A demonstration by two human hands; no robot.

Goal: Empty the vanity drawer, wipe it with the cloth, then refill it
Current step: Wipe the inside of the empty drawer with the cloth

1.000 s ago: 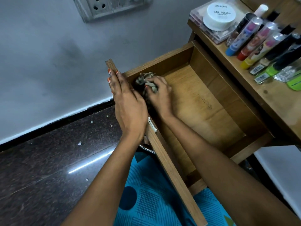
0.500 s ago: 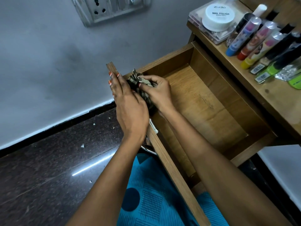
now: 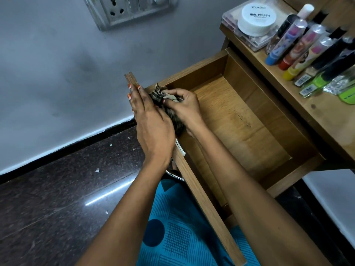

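Observation:
The wooden vanity drawer [image 3: 240, 120] stands pulled out, its bottom bare. A dark patterned cloth [image 3: 159, 96] is bunched at the drawer's front left corner, against the inside of the front panel. My right hand [image 3: 184, 106] grips the cloth with curled fingers. My left hand [image 3: 151, 123] lies flat with straight fingers along the outside of the drawer's front panel [image 3: 201, 192], near its left end.
On the vanity top [image 3: 322, 114] at right stand several cosmetic tubes [image 3: 295, 43], a white nail polish remover tub [image 3: 256, 18] on a clear box, and green-capped bottles [image 3: 318, 81]. A wall socket [image 3: 126, 10] is above. Dark stone floor [image 3: 57, 198] lies at left.
My right hand has lifted the cloth from the drawer's bottom corner up to the top of the front panel. My left hand stays on the panel.

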